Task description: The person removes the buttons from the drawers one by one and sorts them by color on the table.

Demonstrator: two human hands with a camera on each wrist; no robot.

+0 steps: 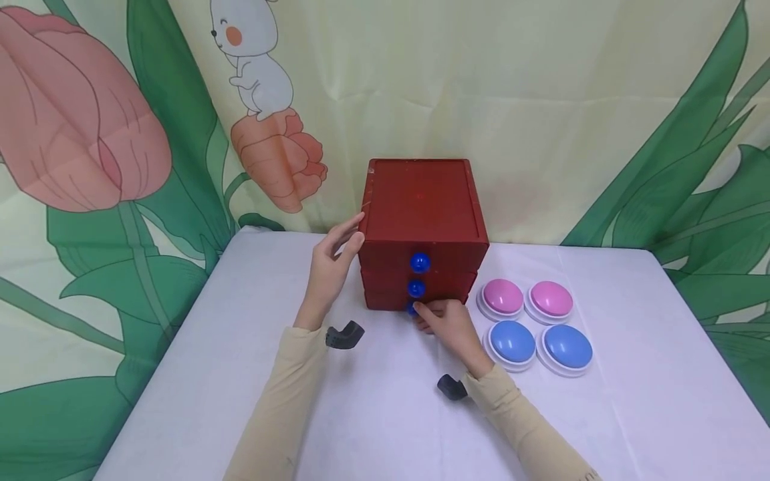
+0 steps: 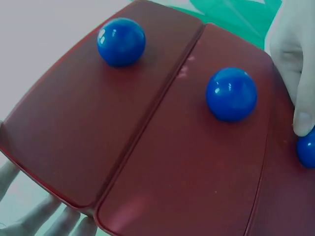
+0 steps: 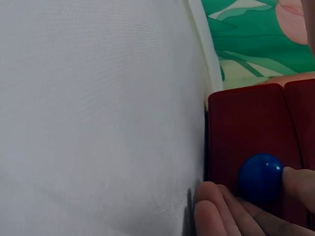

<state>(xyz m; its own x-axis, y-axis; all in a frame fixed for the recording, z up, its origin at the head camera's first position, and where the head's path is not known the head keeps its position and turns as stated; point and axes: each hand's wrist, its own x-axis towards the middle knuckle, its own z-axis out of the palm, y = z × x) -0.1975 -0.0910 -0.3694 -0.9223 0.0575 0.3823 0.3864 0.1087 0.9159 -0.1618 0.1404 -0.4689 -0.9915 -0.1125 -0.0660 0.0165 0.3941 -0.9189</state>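
A white cloth-covered table (image 1: 631, 374) carried everything, smooth and matte. At its back sat the red chest (image 1: 424, 200), a blocky glossy box with three shallow drawers stacked in front. Just beside it on the right lay four round dome buttons (image 1: 532, 324), two pink, two blue, on white rims. The left hand (image 1: 329, 270) lay flat against the chest's left side, fingers straight. The right hand (image 1: 448, 324) was down at the lowest drawer, fingertips (image 3: 295, 179) pinched round the bottom knob (image 3: 260, 179), a shiny blue ball. Above it, the middle knob (image 1: 416, 288) and top knob (image 1: 420, 262) stood free, same polished spheres.
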